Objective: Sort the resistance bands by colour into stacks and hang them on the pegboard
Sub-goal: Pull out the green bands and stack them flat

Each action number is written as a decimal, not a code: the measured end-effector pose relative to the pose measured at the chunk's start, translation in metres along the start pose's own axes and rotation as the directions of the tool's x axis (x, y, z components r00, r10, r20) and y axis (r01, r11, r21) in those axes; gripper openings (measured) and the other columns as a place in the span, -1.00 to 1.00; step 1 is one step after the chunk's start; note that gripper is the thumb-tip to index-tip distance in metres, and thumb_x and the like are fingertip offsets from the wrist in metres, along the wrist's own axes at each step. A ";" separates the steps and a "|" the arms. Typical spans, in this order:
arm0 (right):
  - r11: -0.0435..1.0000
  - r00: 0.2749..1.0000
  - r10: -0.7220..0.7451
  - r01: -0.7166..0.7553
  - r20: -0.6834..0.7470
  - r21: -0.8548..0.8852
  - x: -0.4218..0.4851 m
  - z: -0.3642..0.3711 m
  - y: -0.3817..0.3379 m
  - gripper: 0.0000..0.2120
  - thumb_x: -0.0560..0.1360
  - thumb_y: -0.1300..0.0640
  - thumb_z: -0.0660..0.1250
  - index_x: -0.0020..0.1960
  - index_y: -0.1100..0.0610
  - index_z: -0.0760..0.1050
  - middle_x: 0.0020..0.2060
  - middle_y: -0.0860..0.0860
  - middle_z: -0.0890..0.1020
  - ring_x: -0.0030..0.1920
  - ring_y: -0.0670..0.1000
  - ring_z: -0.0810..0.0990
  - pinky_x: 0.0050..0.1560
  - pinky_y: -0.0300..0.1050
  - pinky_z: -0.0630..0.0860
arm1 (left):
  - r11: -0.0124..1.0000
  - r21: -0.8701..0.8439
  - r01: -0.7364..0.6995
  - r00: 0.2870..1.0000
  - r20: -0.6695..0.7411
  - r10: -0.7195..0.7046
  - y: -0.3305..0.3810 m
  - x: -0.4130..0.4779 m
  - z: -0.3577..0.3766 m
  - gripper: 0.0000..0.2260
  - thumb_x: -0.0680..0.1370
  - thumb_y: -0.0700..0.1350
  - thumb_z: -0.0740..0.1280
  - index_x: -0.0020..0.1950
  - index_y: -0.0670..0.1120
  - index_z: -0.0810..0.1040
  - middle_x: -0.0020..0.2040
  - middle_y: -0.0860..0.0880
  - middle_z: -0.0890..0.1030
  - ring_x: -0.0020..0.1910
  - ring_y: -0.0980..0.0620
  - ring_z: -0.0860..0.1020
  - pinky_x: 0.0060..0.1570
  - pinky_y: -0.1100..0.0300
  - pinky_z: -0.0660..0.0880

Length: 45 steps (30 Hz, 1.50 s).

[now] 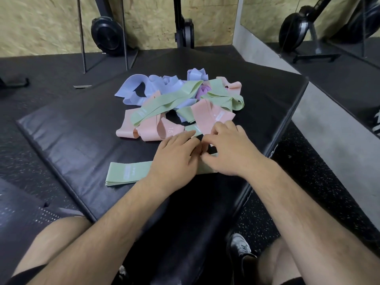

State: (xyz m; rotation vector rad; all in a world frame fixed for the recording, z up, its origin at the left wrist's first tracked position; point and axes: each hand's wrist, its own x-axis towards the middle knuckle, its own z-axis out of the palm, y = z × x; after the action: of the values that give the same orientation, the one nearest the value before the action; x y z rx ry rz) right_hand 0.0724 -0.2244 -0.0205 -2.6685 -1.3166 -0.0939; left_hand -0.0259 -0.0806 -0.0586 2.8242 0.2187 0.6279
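Observation:
A jumbled pile of resistance bands point(176, 101) in green, pink, blue and purple lies on a black padded mat point(72, 136). Nearer to me a flat stack of green bands point(127, 173) lies on the mat, its right end hidden under my hands. My left hand point(174, 159) rests palm down on the stack with its fingers together. My right hand point(228, 151) is beside it, fingers curled and pinching at the stack's right end, close to a green band point(193, 129) at the pile's near edge. No pegboard is in view.
Black gym machines with round housings point(107, 36) stand against an OSB wall at the back. A grey concrete ledge point(320, 112) runs along the right. My knees and a shoe point(240, 245) are below the mat's near edge.

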 end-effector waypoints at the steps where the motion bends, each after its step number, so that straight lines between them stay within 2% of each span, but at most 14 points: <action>1: 1.000 1.000 -0.012 0.012 -0.027 0.005 0.006 0.002 -0.006 -0.76 0.53 -0.16 0.20 0.07 -0.08 0.53 0.04 -0.05 0.43 0.13 0.06 0.33 0.16 -0.03 0.29 | 1.000 -0.023 0.014 1.000 -0.022 -0.014 -0.006 0.003 -0.004 -0.72 0.55 -0.02 0.12 0.08 0.00 0.60 0.31 0.06 0.55 0.29 0.00 0.48 0.23 0.15 0.27; 5: 0.996 0.996 -0.037 0.044 -0.087 0.082 0.033 0.012 -0.034 -0.74 0.56 -0.08 0.21 0.21 -0.08 0.51 0.06 -0.07 0.46 0.15 0.05 0.33 0.22 -0.02 0.30 | 0.995 -0.078 0.064 0.993 -0.090 -0.071 -0.041 0.011 -0.023 -0.85 0.56 -0.11 0.21 0.02 -0.03 0.56 0.15 0.10 0.58 0.16 0.03 0.50 0.08 0.19 0.25; 8: 0.989 0.996 -0.046 0.056 -0.076 0.134 0.056 0.020 -0.055 -0.69 0.58 -0.01 0.20 0.30 -0.07 0.48 0.18 -0.07 0.50 0.23 0.06 0.34 0.26 -0.01 0.28 | 0.989 -0.112 0.097 0.988 -0.110 -0.110 -0.069 0.012 -0.032 -0.85 0.55 -0.13 0.22 0.04 -0.02 0.56 0.07 0.12 0.57 0.09 0.02 0.52 0.05 0.07 0.40; 16: 0.991 0.993 -0.066 0.077 -0.101 0.113 0.117 0.040 -0.097 -0.64 0.67 0.05 0.08 0.38 -0.05 0.50 0.43 -0.11 0.43 0.37 0.09 0.32 0.39 0.04 0.20 | 0.937 -0.017 0.348 0.935 -0.059 -0.348 -0.130 0.035 -0.031 -0.74 0.61 -0.09 0.19 0.25 -0.04 0.55 0.25 0.02 0.57 0.13 -0.10 0.52 0.04 0.03 0.39; 21: 0.996 0.998 -0.064 0.062 0.019 0.065 0.138 0.055 -0.100 -0.61 0.69 0.01 0.02 0.46 -0.07 0.41 0.54 -0.12 0.31 0.45 0.07 0.25 0.47 0.07 0.12 | 0.877 -0.086 0.472 0.881 0.052 -0.470 -0.146 0.041 -0.028 -0.72 0.61 -0.08 0.10 0.18 -0.06 0.56 0.13 -0.06 0.54 0.12 -0.14 0.45 0.09 0.01 0.41; 25: 0.996 0.997 -0.076 0.075 0.020 0.057 0.134 0.057 -0.098 -0.60 0.71 0.02 0.00 0.49 -0.05 0.37 0.54 -0.13 0.31 0.45 0.07 0.25 0.44 0.05 0.13 | 0.863 -0.056 0.503 0.863 0.091 -0.497 -0.149 0.047 -0.028 -0.75 0.61 -0.12 0.08 0.02 -0.02 0.56 0.06 -0.04 0.55 0.06 -0.13 0.38 0.03 0.03 0.35; 30: 0.993 0.997 -0.079 0.079 -0.014 0.082 0.129 0.060 -0.097 -0.61 0.71 0.01 0.01 0.48 -0.06 0.37 0.52 -0.13 0.33 0.45 0.05 0.26 0.40 0.00 0.10 | 0.879 -0.063 0.473 0.881 0.021 -0.472 -0.146 0.053 -0.024 -0.79 0.57 -0.19 0.12 -0.15 -0.11 0.53 -0.02 0.02 0.53 0.00 -0.12 0.46 -0.10 0.08 0.28; 32: 0.992 0.995 -0.091 0.093 -0.027 0.084 0.128 0.061 -0.097 -0.62 0.70 0.03 0.02 0.48 -0.03 0.38 0.52 -0.12 0.32 0.46 0.05 0.25 0.39 -0.02 0.08 | 0.886 -0.155 0.436 0.893 -0.044 -0.448 -0.146 0.054 -0.023 -0.79 0.57 -0.22 0.15 -0.07 -0.16 0.58 0.12 0.05 0.53 0.01 -0.07 0.51 -0.02 0.06 0.38; 34: 0.990 0.992 -0.104 0.109 -0.068 0.091 0.130 0.059 -0.096 -0.63 0.69 0.06 0.05 0.44 0.01 0.43 0.51 -0.10 0.35 0.45 0.05 0.27 0.39 -0.02 0.09 | 0.869 -0.313 0.384 0.895 -0.106 -0.433 -0.143 0.055 -0.025 -0.79 0.59 -0.25 0.21 0.09 -0.17 0.62 0.23 0.07 0.50 0.03 0.04 0.52 0.08 0.21 0.44; 36: 0.986 0.982 -0.111 0.129 -0.155 0.109 0.133 0.055 -0.094 -0.66 0.66 0.13 0.10 0.35 0.03 0.52 0.44 -0.07 0.44 0.41 0.06 0.36 0.36 0.00 0.20 | 0.849 -0.420 0.321 0.886 -0.183 -0.425 -0.136 0.056 -0.032 -0.81 0.59 -0.29 0.27 0.11 -0.17 0.65 0.17 0.08 0.50 0.02 0.15 0.49 0.01 0.44 0.40; 37: 0.982 0.975 -0.102 0.131 -0.198 0.138 0.134 0.052 -0.093 -0.67 0.63 0.18 0.13 0.30 0.04 0.55 0.39 -0.06 0.49 0.37 0.07 0.41 0.34 0.00 0.25 | 0.841 -0.453 0.295 0.875 -0.225 -0.428 -0.132 0.056 -0.035 -0.82 0.58 -0.30 0.30 0.07 -0.16 0.67 0.12 0.09 0.51 0.01 0.16 0.50 -0.01 0.46 0.41; 40: 0.931 0.946 -0.015 0.132 -0.325 0.341 0.134 0.045 -0.093 -0.68 0.52 0.28 0.14 0.15 0.13 0.59 0.17 0.01 0.57 0.17 0.11 0.52 0.18 0.06 0.44 | 0.823 -0.534 0.194 0.855 -0.319 -0.409 -0.122 0.055 -0.043 -0.83 0.53 -0.36 0.34 -0.06 -0.13 0.66 0.00 0.07 0.54 -0.03 0.18 0.55 -0.02 0.33 0.50; 42: 0.880 0.901 0.060 0.155 -0.429 0.449 0.134 0.040 -0.091 -0.70 0.51 0.28 0.12 0.14 0.17 0.53 0.16 0.04 0.54 0.12 0.12 0.53 0.09 0.06 0.49 | 0.812 -0.568 0.131 0.855 -0.350 -0.383 -0.116 0.054 -0.048 -0.80 0.48 -0.42 0.31 -0.11 -0.14 0.60 -0.06 0.03 0.54 -0.04 0.14 0.55 -0.02 0.27 0.54; 45: 0.815 0.908 0.023 0.226 -0.419 0.534 0.139 0.034 -0.085 -0.63 0.60 0.28 0.17 0.38 0.10 0.42 0.37 -0.02 0.46 0.37 0.00 0.40 0.38 -0.10 0.33 | 0.808 -0.588 0.047 0.868 -0.376 -0.325 -0.109 0.051 -0.055 -0.79 0.44 -0.45 0.28 -0.13 -0.16 0.54 -0.07 0.03 0.55 0.02 0.05 0.55 0.01 0.26 0.53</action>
State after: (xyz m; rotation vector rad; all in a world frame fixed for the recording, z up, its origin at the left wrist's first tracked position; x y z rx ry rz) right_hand 0.0893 -0.0593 -0.0260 -1.9307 -1.1231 -0.2176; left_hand -0.0138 0.0451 -0.0185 2.0170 0.3338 1.1044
